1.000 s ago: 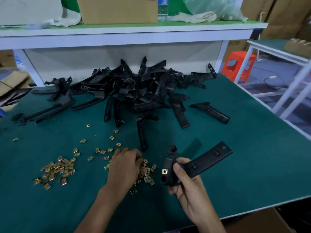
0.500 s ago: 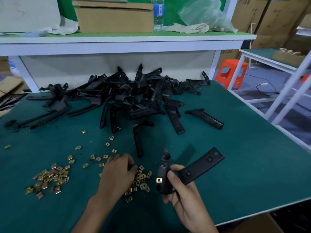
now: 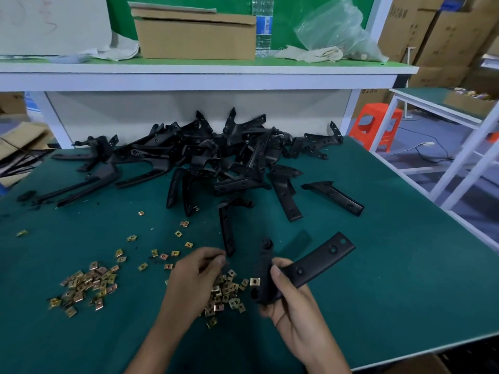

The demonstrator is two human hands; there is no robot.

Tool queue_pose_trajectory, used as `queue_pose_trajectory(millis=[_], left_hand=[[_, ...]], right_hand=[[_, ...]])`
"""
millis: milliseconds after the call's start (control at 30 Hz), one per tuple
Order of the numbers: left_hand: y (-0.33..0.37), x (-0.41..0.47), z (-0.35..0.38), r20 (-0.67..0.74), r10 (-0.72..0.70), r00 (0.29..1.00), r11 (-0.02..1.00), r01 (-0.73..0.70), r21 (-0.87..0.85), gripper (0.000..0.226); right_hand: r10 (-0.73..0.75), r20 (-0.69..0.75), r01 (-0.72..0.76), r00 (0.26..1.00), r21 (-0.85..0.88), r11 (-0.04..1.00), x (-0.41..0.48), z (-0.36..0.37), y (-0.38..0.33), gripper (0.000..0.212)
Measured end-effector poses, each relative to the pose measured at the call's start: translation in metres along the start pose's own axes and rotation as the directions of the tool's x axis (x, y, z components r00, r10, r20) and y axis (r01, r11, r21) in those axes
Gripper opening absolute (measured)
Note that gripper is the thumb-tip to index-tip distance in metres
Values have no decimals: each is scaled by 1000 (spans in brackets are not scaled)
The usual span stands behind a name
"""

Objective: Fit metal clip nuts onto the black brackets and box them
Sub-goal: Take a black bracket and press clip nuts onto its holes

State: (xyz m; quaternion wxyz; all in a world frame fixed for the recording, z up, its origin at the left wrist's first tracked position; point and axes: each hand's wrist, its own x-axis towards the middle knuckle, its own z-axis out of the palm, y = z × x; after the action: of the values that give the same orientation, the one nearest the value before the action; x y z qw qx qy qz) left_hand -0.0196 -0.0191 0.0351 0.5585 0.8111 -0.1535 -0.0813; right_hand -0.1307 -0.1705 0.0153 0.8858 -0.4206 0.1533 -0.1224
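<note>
The right hand is wrapped around the bent middle of a long black plastic bracket, thumb pressed on its upper face, so that the flat arm with its holes points up and to the right while the shorter arm stands upward. A square brass-coloured metal clip nut sits on the left edge of that bracket, just beside the thumb. The left hand hovers over the nearest heap of loose brass clip nuts, its fingertips drawn together as in a pinch; whether a nut is between them cannot be told. A second, larger heap of the same clip nuts lies further left, with single nuts scattered between and beyond the two heaps. All of this rests on a dark green felt-topped table. Toward the far edge lies a tangled pile of black brackets, several strays lying apart from it. Above runs a white shelf carrying a brown cardboard box, a clear water bottle and a crumpled clear plastic bag.
</note>
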Motion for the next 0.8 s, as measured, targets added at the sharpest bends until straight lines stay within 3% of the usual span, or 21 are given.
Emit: queue_pose_trajectory(millis=[67,167,300,400,800], left_hand=[[9,-7,6,67,-92,994,972,104,-211,15],[18,-15,12,78,-96,992,941,116,-317,17],[25,-19,14,180,-177,968,839,244,-486,18],[25,-19,14,169,-153,974,834,219,-507,10],[29,-16,17,241,-177,954,786,285,-549,11]], right_hand=[[17,14,-18,1000,7,1000,7,4,-1,8],[53,21,-53,998,18,998,13,4,1,13],[83,23,-84,996,17,996,13,-1,5,18],[86,32,-86,996,-17,996,12,-1,5,15],[59,28,-57,998,-75,996,11,2,4,14]])
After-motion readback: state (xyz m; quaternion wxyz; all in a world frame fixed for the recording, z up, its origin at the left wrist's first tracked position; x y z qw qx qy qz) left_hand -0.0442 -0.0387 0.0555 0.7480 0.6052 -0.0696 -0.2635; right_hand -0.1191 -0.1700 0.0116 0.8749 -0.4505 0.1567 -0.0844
